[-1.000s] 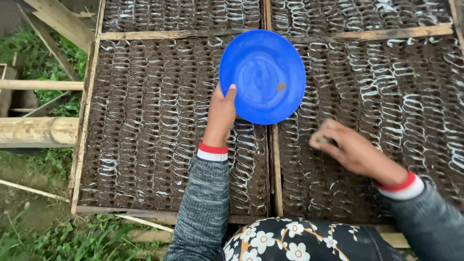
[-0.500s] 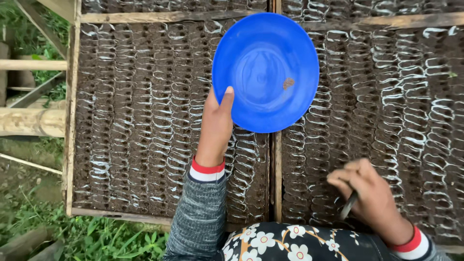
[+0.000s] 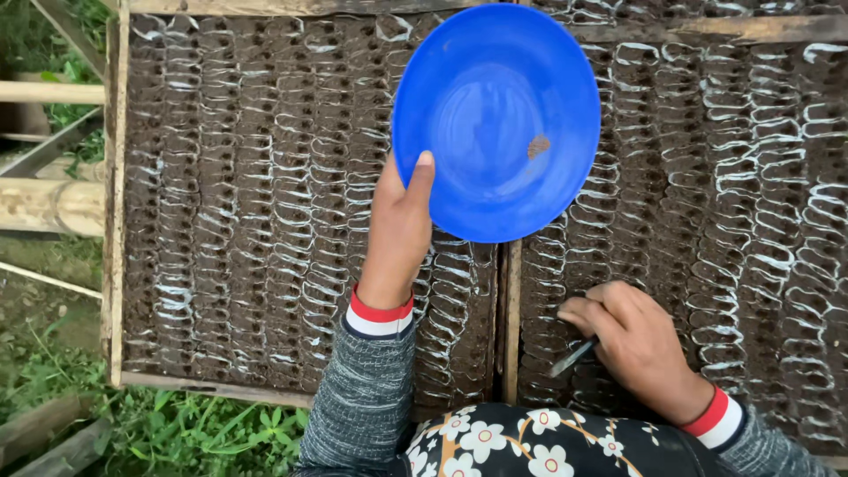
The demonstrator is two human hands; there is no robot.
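The left hand [image 3: 399, 231] grips the rim of a blue plastic bowl [image 3: 496, 119], thumb inside, holding it above the wooden-framed seedling trays [image 3: 230, 221] of soil-filled pockets. The right hand [image 3: 632, 340] is closed around a thin metal tool [image 3: 572, 358], its tip touching the right tray's soil.

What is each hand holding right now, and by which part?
The left hand grips the round blue plastic bowl by its near rim, thumb inside. The right hand holds a thin grey stick-like tool by its upper end.
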